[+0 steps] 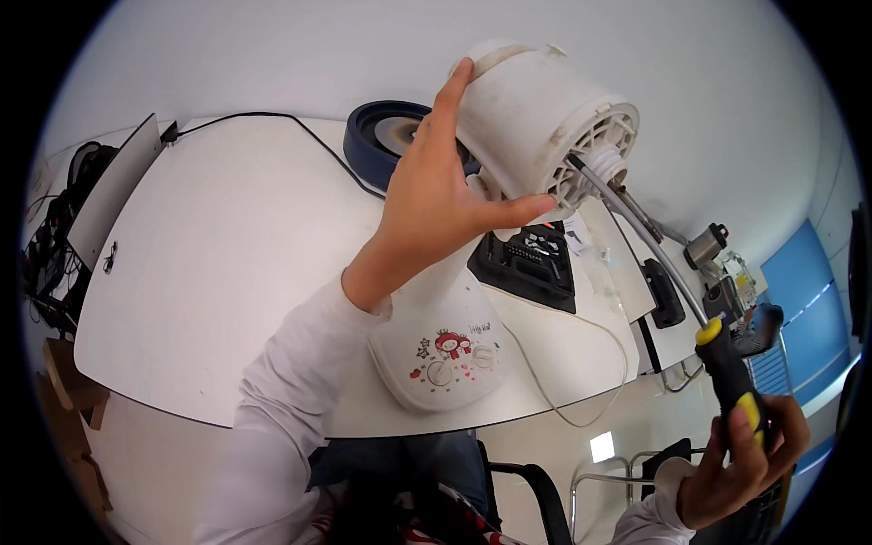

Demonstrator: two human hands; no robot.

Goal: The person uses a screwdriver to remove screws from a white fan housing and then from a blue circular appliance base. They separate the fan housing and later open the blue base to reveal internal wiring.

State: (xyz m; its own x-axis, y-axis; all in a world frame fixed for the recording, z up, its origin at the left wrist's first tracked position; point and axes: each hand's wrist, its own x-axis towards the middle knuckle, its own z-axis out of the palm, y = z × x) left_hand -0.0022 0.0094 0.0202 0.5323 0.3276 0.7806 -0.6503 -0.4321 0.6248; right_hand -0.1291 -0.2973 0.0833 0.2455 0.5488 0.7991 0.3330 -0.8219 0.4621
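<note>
A dark blue round ring (pixel 381 136) is seen lying on the white table (pixel 227 263), near its far edge. A black open tool case (pixel 530 263) is set beside it. A black cable (pixel 263 118) is run across the tabletop.

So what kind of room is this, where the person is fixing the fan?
Probably an office or workroom used for repairs. There is a white desk, an open black tool-bit case, a cable, and an office chair below.
</note>
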